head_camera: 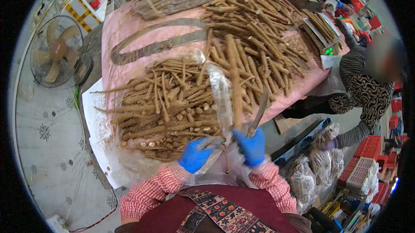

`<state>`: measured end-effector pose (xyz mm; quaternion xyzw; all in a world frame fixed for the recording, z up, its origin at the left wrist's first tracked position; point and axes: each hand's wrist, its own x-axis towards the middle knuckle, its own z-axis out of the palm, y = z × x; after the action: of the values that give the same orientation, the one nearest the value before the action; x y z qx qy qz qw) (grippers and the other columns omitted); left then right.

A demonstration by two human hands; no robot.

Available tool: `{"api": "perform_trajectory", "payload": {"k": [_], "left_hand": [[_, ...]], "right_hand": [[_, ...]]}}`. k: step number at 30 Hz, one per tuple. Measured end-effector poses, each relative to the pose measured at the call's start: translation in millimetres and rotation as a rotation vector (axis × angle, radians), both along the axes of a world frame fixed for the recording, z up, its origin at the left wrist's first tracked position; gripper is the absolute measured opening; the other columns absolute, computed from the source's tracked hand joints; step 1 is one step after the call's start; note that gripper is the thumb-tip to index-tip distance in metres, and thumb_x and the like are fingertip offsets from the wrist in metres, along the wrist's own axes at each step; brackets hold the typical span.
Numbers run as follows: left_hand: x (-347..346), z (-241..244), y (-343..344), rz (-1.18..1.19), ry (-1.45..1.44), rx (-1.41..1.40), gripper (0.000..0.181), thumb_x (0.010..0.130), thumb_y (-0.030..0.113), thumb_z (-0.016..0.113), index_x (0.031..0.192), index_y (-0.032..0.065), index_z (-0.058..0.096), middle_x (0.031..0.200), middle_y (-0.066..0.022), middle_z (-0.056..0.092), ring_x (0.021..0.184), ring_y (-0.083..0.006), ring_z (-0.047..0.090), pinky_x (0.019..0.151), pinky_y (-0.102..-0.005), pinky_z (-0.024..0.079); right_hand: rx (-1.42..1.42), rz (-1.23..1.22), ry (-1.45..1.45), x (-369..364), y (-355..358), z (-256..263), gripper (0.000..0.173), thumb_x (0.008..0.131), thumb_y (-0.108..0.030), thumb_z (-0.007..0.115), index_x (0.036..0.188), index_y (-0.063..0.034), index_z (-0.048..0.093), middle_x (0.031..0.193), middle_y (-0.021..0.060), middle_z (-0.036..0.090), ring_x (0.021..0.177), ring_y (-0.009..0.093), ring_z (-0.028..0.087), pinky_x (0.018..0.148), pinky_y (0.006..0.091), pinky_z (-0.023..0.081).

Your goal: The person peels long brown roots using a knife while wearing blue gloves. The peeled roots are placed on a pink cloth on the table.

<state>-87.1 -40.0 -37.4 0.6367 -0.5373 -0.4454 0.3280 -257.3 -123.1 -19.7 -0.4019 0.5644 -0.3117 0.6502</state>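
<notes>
My right hand (251,145), in a blue glove, grips a knife (261,109) whose slightly curved blade points up and away from me. A long brown root (236,87) rises from the same hand, beside the blade. To its left, my left hand (196,153), also blue-gloved, has its soiled fingertips drawn together near the front edge of the root pile; whether anything is pinched there I cannot tell. A thin rootlet (226,161) hangs between the hands. Just beyond the left hand lies a heap of thin, untrimmed roots (168,103) on clear plastic.
Longer roots (259,38) are piled on the pink-covered table (191,22). A scale (327,46) bearing roots stands at the right edge, near another person (360,77). A floor fan (58,51) is at left. Plastic-wrapped bundles (303,177) and red crates (368,148) sit at right.
</notes>
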Motion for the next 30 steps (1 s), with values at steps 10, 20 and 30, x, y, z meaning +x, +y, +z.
{"api": "perform_trajectory", "payload": {"k": [10,20,30], "left_hand": [[58.5,-33.4,17.1,0.388,0.337,0.220,0.025,0.094,0.015,0.052,0.110,-0.0017,0.064,0.103,-0.0106,0.068,0.089,-0.0154,0.066,0.080,-0.0278,0.051],[67.5,-75.0,58.9,0.130,-0.437,0.229,0.028,0.087,0.028,0.061,0.107,0.0086,0.067,0.098,-0.0159,0.067,0.091,-0.0313,0.064,0.080,-0.0386,0.051],[94.8,-83.9,85.7,-0.027,-0.654,0.507,0.039,0.092,0.042,0.048,0.099,0.0065,0.064,0.090,-0.0195,0.064,0.086,-0.0367,0.062,0.073,-0.0465,0.049]], "right_hand": [[-0.670,-0.207,0.700,-146.9,-237.5,-115.2,0.041,0.076,-0.031,0.076,0.089,0.0020,0.056,0.075,0.0188,0.063,0.066,0.029,0.061,0.061,0.0384,0.048],[-1.148,-0.261,0.970,-106.8,-284.2,-109.0,0.041,0.083,-0.036,0.070,0.101,-0.0016,0.057,0.079,0.0195,0.061,0.071,0.036,0.060,0.063,0.0445,0.045],[-0.737,0.325,0.492,-24.5,-77.4,-100.1,0.028,0.082,-0.020,0.073,0.086,0.0000,0.054,0.070,0.0175,0.058,0.061,0.027,0.055,0.058,0.0360,0.046]]}}
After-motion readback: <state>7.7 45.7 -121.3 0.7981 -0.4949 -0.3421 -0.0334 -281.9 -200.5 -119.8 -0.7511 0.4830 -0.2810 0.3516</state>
